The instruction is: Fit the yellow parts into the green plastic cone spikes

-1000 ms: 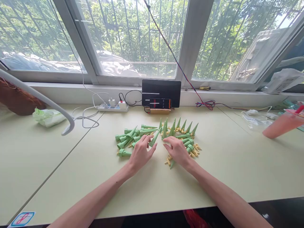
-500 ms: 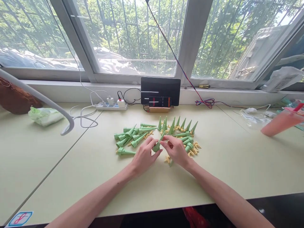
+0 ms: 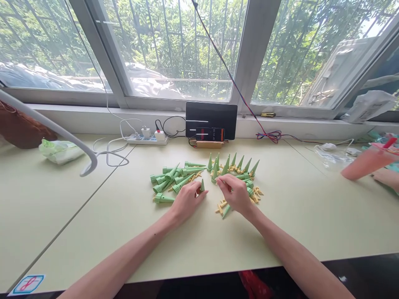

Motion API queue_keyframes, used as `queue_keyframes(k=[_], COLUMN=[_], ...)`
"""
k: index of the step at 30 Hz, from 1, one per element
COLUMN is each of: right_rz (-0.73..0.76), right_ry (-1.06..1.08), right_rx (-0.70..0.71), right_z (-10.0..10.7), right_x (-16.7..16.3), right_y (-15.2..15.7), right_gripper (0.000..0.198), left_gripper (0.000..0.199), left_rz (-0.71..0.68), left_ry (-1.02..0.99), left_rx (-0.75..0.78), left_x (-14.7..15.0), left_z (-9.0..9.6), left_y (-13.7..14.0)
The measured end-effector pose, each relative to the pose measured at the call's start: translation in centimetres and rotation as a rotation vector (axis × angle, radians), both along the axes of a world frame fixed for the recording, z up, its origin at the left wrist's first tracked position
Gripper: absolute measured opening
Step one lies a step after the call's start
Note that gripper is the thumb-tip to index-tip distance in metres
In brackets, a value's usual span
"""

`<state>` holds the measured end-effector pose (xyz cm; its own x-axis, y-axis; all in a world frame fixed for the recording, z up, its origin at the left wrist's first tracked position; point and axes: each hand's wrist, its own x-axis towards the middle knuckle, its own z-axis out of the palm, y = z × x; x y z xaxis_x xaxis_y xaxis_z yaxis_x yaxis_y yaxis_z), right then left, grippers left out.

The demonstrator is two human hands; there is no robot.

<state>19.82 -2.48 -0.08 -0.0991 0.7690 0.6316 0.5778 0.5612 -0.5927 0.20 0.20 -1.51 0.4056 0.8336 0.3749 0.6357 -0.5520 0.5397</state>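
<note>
My left hand (image 3: 188,198) is closed round a green plastic plant watering spike (image 3: 202,185), whose pointed tip stands up above the thumb. My right hand (image 3: 233,194) has its thumb and fingers pinched together beside the standing spikes; whatever lies between the fingertips is too small to make out. Behind the hands, several green spikes (image 3: 242,161) stand point-up in a curved row. More spikes (image 3: 168,176) lie in a heap left of my left hand. Small yellow plastic pieces (image 3: 256,195) are scattered around and partly behind my right hand.
A tablet (image 3: 211,114) with a phone (image 3: 209,133) before it leans at the windowsill. A power strip (image 3: 146,140) and white cables lie back left. At the far right, another person's hand (image 3: 388,177) is beside a tilted pink drink cup (image 3: 369,161).
My hands have moved apart; the right has left the spike in my left hand and shifted slightly right. The held spike now sits more upright. Another person's hand has appeared at the right.
</note>
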Motion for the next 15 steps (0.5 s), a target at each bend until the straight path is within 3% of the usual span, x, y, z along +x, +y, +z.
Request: queue_keyframes(k=[8, 15], right_rz=[-0.173, -0.321], right_ry=[0.008, -0.024], right_rx=[0.138, 0.104], right_z=[1.2, 1.2], right_x=[2.8, 4.9], right_y=[1.3, 2.4], right_gripper=[0.028, 0.033], left_gripper=[0.029, 0.026], left_rz=[0.012, -0.028], left_ry=[0.009, 0.003], left_rx=[-0.041, -0.033], left_x=[0.0, 0.3], left_z=[-0.1, -0.3], left_y=[0.2, 0.0])
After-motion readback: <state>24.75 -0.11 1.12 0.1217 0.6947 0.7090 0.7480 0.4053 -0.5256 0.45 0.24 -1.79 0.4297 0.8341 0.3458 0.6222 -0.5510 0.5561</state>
